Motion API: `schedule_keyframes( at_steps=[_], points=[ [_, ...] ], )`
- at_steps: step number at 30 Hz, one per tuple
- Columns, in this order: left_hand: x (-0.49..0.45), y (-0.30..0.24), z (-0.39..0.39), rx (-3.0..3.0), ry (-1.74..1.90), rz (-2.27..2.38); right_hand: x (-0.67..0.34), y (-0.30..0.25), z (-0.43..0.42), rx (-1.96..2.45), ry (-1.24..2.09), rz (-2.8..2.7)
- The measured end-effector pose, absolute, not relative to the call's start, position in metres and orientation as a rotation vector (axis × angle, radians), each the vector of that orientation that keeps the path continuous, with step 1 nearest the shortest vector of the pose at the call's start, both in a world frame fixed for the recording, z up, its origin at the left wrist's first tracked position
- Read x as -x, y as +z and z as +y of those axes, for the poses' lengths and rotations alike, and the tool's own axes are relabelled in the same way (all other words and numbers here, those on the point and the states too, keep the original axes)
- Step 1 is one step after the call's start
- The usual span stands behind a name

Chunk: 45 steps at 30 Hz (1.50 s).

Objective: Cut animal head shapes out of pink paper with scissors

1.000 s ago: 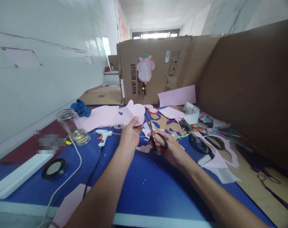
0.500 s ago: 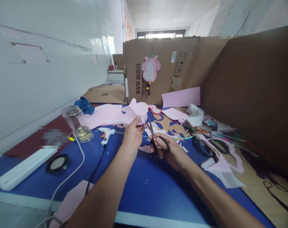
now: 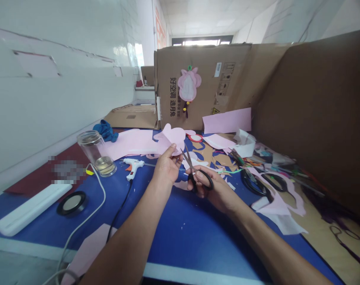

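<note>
Two hands at work over the blue table (image 3: 180,233). Left hand (image 3: 167,168) had its grip pinched on the lower edge of a pink paper cutout (image 3: 175,136), thumb on top, fingers curled under; the paper was held up off the tabletop, ahead of the wrists. Right hand (image 3: 211,186) had its grip wrapped in the black handles of the scissors (image 3: 190,161), blades slightly parted, tips just beside the cutout's right edge. Could not tell whether any paper lay between the blades.

Step in hand, as judged: trimming the outline. A further snip would call for the left grip to turn the lobed edge into the blades, fingertips kept behind the cutting line.

Room: widest bare stretch lay nearest the body, between the forearms, out to the white strip (image 3: 198,274) along the near edge. Left side tighter: glue gun (image 3: 134,167) near the left wrist, its black cord (image 3: 118,213) running down to the forearm; glass jar (image 3: 104,164) farther out. Right side crowded with scraps and a pink offcut (image 3: 275,198). Far side closed off by a cardboard box (image 3: 236,87).
</note>
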<state>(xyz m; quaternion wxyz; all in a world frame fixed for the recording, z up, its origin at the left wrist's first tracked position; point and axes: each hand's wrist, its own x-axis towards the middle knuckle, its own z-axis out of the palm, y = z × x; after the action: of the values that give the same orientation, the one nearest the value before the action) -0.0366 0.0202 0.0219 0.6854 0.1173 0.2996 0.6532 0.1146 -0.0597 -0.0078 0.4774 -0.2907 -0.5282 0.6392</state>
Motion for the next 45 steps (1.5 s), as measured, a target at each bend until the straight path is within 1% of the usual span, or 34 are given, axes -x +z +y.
schedule_keyframes(
  at_steps=[9,21,28,35,45],
  points=[
    [0.036,0.026,0.016,-0.236,1.471,0.617,-0.113,-0.011,-0.060,0.702,1.606,-1.303],
    [0.033,0.025,0.016,-0.202,1.422,0.622,-0.111,-0.015,-0.057,0.667,1.583,-1.268],
    [0.028,0.022,0.011,-0.261,1.313,0.648,-0.110,-0.015,-0.055,0.693,1.549,-1.234],
    [0.023,0.023,0.007,-0.271,1.301,0.677,-0.110,-0.019,-0.050,0.705,1.514,-1.242],
    [0.024,0.020,0.007,-0.249,1.193,0.750,-0.107,-0.024,-0.048,0.693,1.502,-1.227]
  ],
)
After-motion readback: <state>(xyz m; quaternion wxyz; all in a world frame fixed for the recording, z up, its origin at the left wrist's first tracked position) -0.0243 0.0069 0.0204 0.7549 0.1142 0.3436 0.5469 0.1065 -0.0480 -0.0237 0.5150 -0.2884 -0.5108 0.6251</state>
